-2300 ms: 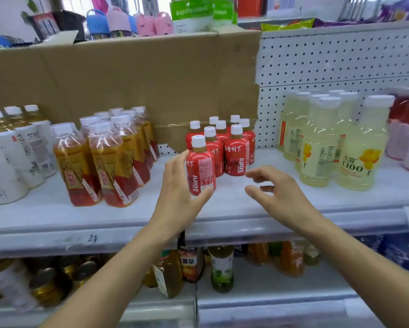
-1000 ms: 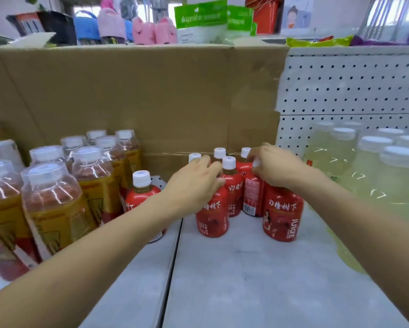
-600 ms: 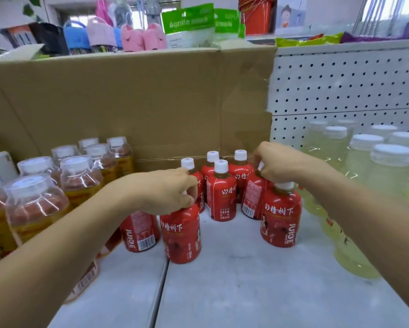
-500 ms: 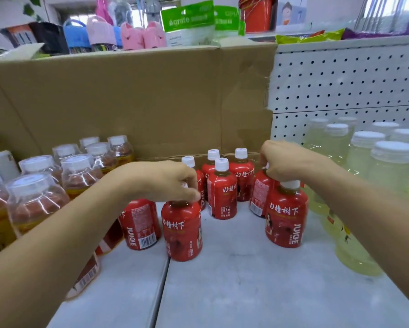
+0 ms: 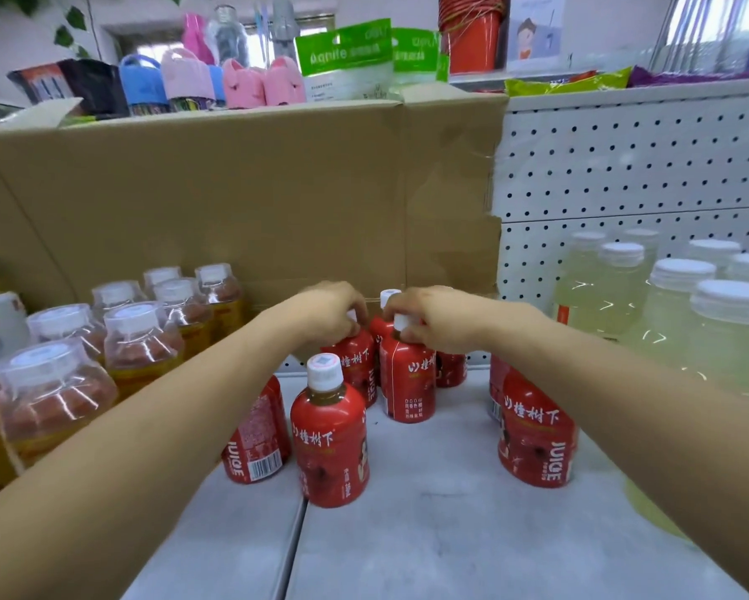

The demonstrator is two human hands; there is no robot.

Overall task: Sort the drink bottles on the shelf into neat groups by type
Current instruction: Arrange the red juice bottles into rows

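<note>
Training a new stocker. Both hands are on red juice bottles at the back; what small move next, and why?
Probably draw both forward into rows: the left hand and right hand grip red juice bottles by their tops, and the front three stand scattered.

left hand [image 5: 329,313] curled over back red bottle [image 5: 354,361], cap totally hidden. right hand [image 5: 433,322] pinching middle red bottle [image 5: 407,383], cap only half showing. left forearm [image 5: 169,409] covers top of barcode red bottle [image 5: 255,443]. right forearm [image 5: 623,383] hides cap of right red bottle [image 5: 533,435]. pale yellow bottles [image 5: 732,335] blurry, cut by right edge. tea bottles [image 5: 52,396] chopped at left edge. label small print unreadable.
</note>
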